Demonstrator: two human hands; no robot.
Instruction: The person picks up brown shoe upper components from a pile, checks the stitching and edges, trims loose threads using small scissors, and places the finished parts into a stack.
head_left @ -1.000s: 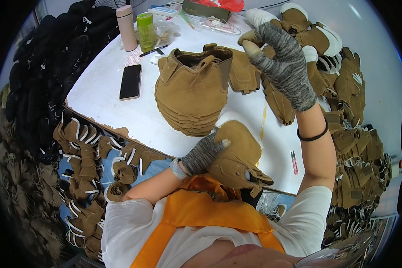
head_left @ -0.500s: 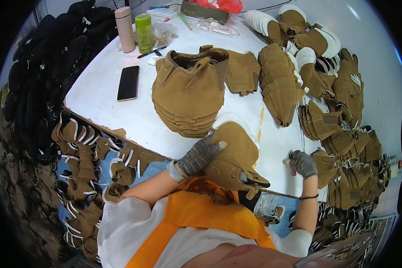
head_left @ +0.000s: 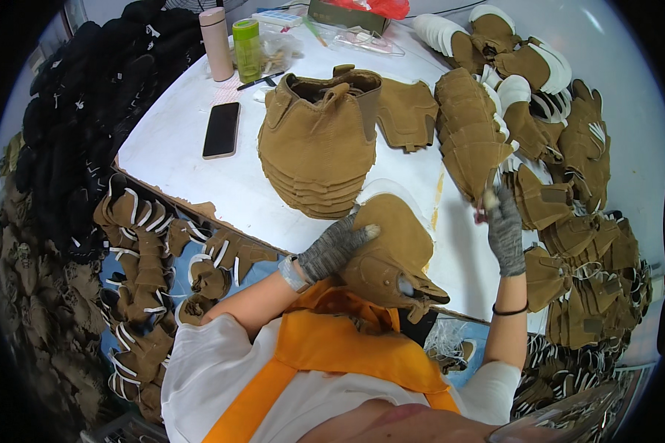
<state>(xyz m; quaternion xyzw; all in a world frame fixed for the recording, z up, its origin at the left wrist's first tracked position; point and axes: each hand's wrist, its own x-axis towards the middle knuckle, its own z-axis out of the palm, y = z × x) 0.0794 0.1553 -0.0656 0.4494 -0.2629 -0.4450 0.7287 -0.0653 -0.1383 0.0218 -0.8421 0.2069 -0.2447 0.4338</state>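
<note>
My left hand (head_left: 338,248), in a grey glove with bare fingertips, is closed on a brown shoe upper (head_left: 393,235) with a white-edged toe. Its thumb lies on top, and the upper's open ankle end hangs over the near table edge. My right hand (head_left: 505,232), gloved the same way, is at the pointed lower end of a stack of brown uppers (head_left: 471,136). Its fingers are curled together with a small reddish spot by the fingertips; what they hold is too small to make out. A larger nested pile of uppers (head_left: 319,151) stands beyond my left hand.
On the white table (head_left: 177,173) lie a phone (head_left: 222,131), a pink flask (head_left: 216,44), a green bottle (head_left: 247,52) and a pen (head_left: 260,80). More uppers (head_left: 587,244) crowd the right side. Black pieces (head_left: 66,148) are heaped at left, brown ones (head_left: 144,273) below.
My right hand has moved away from me, up to the tip of the stack of uppers. My left hand still holds the shoe upper in much the same place. The whole view has shifted slightly.
</note>
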